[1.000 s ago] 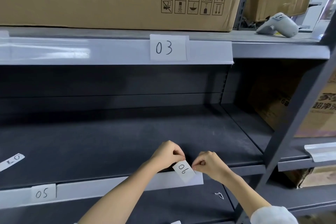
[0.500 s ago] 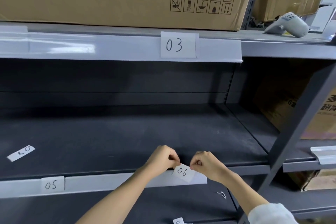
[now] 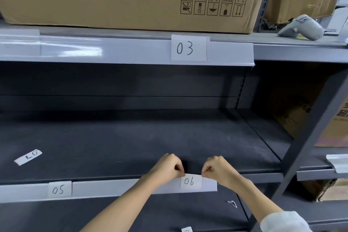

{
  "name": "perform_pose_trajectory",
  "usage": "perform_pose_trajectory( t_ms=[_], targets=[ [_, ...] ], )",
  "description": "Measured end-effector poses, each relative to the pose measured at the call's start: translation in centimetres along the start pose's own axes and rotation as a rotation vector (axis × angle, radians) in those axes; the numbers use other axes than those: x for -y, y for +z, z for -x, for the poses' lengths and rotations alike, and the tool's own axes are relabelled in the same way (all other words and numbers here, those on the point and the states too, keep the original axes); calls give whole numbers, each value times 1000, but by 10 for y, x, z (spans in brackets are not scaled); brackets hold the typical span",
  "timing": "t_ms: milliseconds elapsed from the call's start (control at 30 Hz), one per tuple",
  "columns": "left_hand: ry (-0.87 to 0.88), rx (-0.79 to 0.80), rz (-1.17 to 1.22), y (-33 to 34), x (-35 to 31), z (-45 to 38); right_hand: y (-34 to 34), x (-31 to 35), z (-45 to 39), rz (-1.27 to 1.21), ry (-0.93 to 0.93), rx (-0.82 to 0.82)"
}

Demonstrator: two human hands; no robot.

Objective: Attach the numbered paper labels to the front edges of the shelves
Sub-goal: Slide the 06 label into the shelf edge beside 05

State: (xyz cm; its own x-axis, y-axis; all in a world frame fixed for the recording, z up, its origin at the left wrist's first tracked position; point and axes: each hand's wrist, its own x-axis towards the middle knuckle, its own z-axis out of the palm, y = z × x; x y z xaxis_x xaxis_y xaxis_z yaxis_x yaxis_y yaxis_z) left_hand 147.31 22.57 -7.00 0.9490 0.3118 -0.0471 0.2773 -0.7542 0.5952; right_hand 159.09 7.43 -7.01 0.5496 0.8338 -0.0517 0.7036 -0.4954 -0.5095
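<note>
Head view: grey metal shelving is seen from the front.
06 label [image 3: 190, 181]: a small white paper rectangle, set square on the glossy plastic strip [image 3: 113, 187] of the near shelf edge, right of centre.
Left hand [image 3: 168, 165]: fingers curled, the label's top left corner is pinched.
Right hand [image 3: 218, 169]: fingers curled, the top right corner is pinched.
05 label [image 3: 59, 189]: mounted flat, far left on the same strip.
</note>
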Motion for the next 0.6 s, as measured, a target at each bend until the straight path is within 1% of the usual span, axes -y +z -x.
perform_pose_trajectory(
  t_ms=[267, 400, 600],
  targets=[
    [-28, 58, -52, -3, -2, -1, 5, -2, 2, 44, -46, -16],
    [-3, 99, -107, -4, -5, -1, 4, 0, 0, 58, -54, 3],
    [17, 114, -151, -5, -6, 0, 4, 1, -1, 72, -57, 11]
  ],
)
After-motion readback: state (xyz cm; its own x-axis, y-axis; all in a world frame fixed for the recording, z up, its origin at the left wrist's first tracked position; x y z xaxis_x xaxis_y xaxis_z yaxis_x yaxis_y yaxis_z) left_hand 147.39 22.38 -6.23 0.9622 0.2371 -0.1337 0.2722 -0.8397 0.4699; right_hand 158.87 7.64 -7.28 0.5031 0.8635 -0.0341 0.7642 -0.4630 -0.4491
